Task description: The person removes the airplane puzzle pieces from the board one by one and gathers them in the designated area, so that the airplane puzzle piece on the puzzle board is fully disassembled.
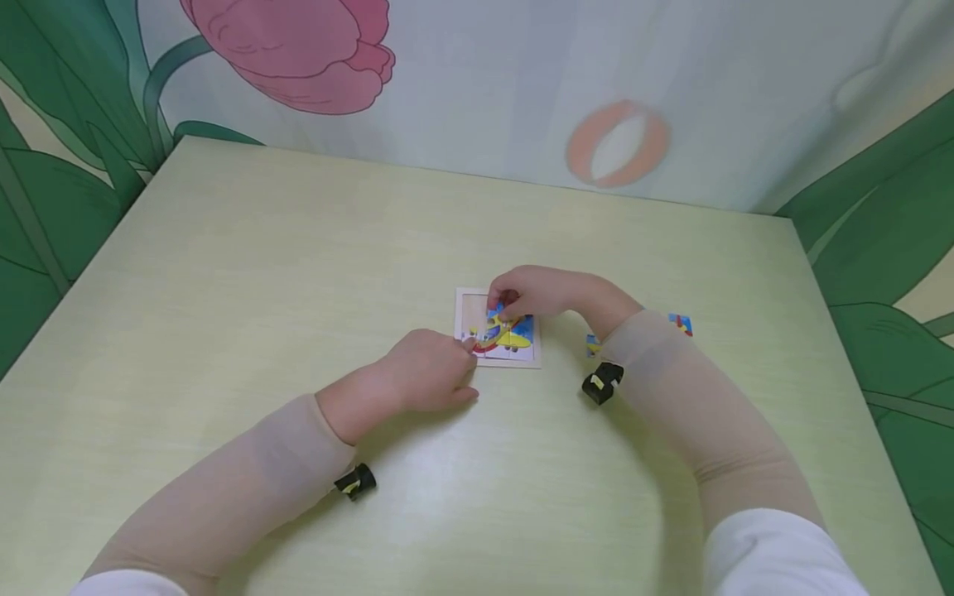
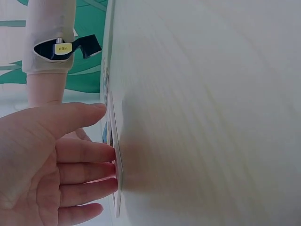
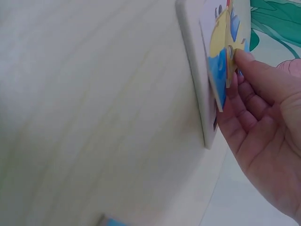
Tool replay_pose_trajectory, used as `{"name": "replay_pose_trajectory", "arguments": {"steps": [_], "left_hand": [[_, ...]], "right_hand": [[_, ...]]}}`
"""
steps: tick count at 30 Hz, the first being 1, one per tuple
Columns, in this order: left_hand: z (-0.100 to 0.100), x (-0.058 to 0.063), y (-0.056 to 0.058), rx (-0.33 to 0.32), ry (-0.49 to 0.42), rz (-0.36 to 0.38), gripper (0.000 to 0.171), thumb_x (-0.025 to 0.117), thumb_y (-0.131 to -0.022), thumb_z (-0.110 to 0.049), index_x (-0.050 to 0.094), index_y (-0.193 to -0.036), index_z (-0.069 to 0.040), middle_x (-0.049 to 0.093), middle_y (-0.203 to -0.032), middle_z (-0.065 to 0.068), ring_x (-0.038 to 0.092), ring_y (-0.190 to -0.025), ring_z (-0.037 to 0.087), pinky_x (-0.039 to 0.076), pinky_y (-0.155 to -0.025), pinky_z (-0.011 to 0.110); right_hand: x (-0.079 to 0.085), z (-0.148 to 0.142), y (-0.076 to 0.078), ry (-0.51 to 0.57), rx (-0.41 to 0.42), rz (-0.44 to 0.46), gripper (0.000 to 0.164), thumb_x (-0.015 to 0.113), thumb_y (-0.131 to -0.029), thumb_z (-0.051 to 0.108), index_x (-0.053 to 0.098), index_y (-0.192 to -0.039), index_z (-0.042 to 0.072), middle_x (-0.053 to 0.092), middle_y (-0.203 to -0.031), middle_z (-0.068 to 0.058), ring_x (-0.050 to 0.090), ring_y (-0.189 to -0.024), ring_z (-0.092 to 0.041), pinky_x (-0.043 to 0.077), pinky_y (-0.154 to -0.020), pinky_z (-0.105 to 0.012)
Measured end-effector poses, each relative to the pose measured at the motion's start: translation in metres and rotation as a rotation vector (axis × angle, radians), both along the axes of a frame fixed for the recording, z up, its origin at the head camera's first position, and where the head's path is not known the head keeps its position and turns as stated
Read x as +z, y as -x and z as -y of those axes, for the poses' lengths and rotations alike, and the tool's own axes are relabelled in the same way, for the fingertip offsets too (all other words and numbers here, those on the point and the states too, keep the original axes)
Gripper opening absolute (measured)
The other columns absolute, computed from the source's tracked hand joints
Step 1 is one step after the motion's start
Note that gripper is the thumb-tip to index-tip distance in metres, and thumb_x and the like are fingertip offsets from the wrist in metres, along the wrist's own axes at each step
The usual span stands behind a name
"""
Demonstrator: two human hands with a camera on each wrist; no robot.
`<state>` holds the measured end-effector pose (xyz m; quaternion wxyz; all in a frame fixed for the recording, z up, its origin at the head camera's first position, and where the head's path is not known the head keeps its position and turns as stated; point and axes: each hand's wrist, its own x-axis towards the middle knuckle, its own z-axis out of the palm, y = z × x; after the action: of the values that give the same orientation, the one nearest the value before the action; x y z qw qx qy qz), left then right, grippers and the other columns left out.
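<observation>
A small square puzzle tray (image 1: 514,362) with a pale rim lies on the table, with jigsaw pieces (image 1: 522,333) in it forming part of a yellow and blue picture. My right hand (image 1: 544,290) reaches over from the tray's far side. Between thumb and fingers it pinches a yellow and blue puzzle piece (image 3: 239,45), just above the seated pieces. At the tray's left side, my left hand (image 1: 428,368) touches the edge with extended fingertips, thumb held apart, as the left wrist view shows. The tray's upper left part shows bare wood; fingers cover some of the picture.
Right of the tray lie two loose puzzle pieces, one piece (image 1: 593,345) partly behind the right sleeve and another piece (image 1: 681,324) beyond the forearm. Black wrist cameras (image 1: 602,382) hang off both sleeves. A printed curtain (image 1: 484,99) borders the table's far edge.
</observation>
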<state>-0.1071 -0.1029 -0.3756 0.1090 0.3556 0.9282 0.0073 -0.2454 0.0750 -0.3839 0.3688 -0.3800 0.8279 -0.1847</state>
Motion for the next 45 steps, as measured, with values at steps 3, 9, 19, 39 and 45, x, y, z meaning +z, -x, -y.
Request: {"name": "replay_pose_trajectory", "arguments": {"steps": [3, 9, 19, 39, 45], "left_hand": [[0.001, 0.001, 0.001, -0.002, -0.011, -0.007, 0.038, 0.060, -0.087, -0.043, 0.051, -0.061, -0.016, 0.067, -0.107, 0.011, 0.049, -0.053, 0.012, 0.041, -0.048, 0.029], [-0.002, -0.004, 0.004, 0.012, -0.059, -0.082, 0.030, 0.061, -0.087, -0.037, 0.062, -0.071, -0.012, 0.061, -0.080, 0.001, 0.052, -0.061, 0.015, 0.045, -0.053, 0.031], [-0.037, -0.012, -0.010, -0.007, 0.088, -0.028, 0.071, 0.054, -0.090, -0.047, 0.038, -0.140, 0.001, 0.032, -0.147, 0.016, 0.032, -0.134, 0.028, 0.040, -0.098, 0.035], [-0.053, -0.001, -0.002, 0.029, 0.156, 0.102, 0.082, 0.057, -0.085, -0.053, 0.035, -0.140, 0.003, 0.031, -0.146, 0.019, 0.032, -0.133, 0.031, 0.032, -0.104, 0.038], [-0.057, -0.002, -0.004, 0.062, 0.160, 0.094, 0.083, 0.058, -0.084, -0.054, 0.035, -0.139, 0.005, 0.031, -0.146, 0.021, 0.033, -0.132, 0.034, 0.035, -0.102, 0.042]], "right_hand": [[-0.001, 0.001, 0.000, 0.018, -0.010, 0.000, 0.013, 0.060, -0.091, 0.009, 0.061, -0.104, 0.006, 0.060, -0.092, -0.004, 0.052, -0.084, -0.019, 0.044, -0.079, -0.029], [-0.002, 0.005, -0.002, 0.014, -0.018, -0.025, 0.014, 0.062, -0.090, 0.009, 0.063, -0.104, 0.007, 0.060, -0.093, -0.004, 0.051, -0.086, -0.019, 0.044, -0.081, -0.029], [0.000, 0.012, -0.002, 0.021, 0.037, -0.052, 0.017, 0.062, -0.090, 0.010, 0.066, -0.106, 0.009, 0.061, -0.095, -0.002, 0.052, -0.088, -0.018, 0.042, -0.085, -0.030], [0.001, 0.009, 0.003, 0.065, -0.015, 0.118, 0.010, 0.056, -0.093, 0.010, 0.065, -0.095, 0.008, 0.059, -0.079, -0.002, 0.046, -0.061, -0.014, 0.040, -0.058, -0.024], [0.004, 0.007, 0.002, 0.078, -0.032, 0.157, 0.008, 0.058, -0.092, 0.013, 0.064, -0.094, 0.008, 0.062, -0.082, -0.001, 0.047, -0.064, -0.016, 0.041, -0.060, -0.027]]}}
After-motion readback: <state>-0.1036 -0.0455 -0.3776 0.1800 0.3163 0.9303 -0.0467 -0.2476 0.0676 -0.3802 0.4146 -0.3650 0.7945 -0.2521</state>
